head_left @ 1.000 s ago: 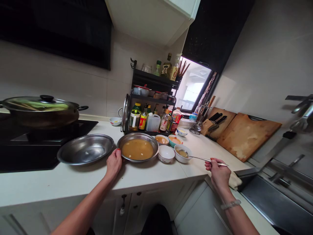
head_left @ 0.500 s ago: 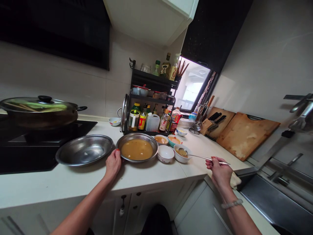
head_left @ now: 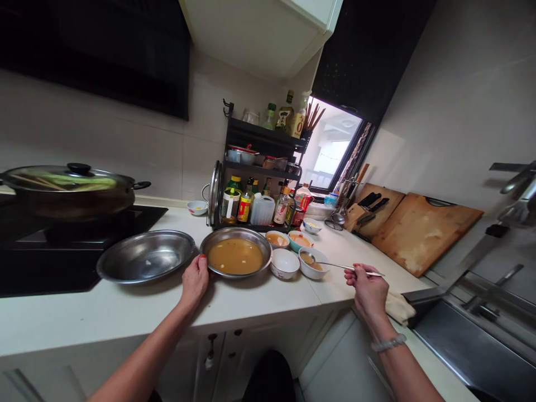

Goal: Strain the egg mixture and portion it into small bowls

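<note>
My left hand grips the near left rim of a round metal basin that holds brown liquid with a few pale bits. In my right hand is the handle of a long metal spoon. The spoon's head sits in a white bowl with some of the same brown liquid. Between basin and bowl stands an empty white bowl. Behind them are two more bowls of orange-brown liquid, one white and one green-rimmed.
An empty metal basin stands at the left, by a lidded pot on the stove. Behind is a black rack of bottles. Cutting boards and a knife block lean at the right, near the sink.
My right hand has shifted left with the spoon, and the spoon's head has moved slightly left within the white bowl. My left hand keeps its hold on the basin.
</note>
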### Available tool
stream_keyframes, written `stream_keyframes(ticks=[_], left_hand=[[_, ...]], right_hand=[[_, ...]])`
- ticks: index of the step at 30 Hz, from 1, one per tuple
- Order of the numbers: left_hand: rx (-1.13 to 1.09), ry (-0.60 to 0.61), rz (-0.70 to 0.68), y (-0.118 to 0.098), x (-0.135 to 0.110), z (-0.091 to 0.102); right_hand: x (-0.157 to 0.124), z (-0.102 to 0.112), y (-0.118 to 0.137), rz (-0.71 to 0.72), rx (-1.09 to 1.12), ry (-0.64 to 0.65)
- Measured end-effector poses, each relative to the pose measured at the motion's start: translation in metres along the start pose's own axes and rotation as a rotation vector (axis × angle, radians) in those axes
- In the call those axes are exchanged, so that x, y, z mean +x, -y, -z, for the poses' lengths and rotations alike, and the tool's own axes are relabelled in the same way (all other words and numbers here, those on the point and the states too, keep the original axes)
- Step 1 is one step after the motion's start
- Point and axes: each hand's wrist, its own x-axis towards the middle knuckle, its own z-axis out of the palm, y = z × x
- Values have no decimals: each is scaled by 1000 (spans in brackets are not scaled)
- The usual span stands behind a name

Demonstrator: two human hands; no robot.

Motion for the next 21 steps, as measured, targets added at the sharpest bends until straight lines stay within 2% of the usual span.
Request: stream_keyframes(ticks=[11, 21], left_hand=[[3, 4, 12, -3, -1, 1], [31, -6, 24, -6, -2, 3]], right_hand=[[8, 5, -8, -28, 15, -27], [10, 10, -2, -18, 22, -58]])
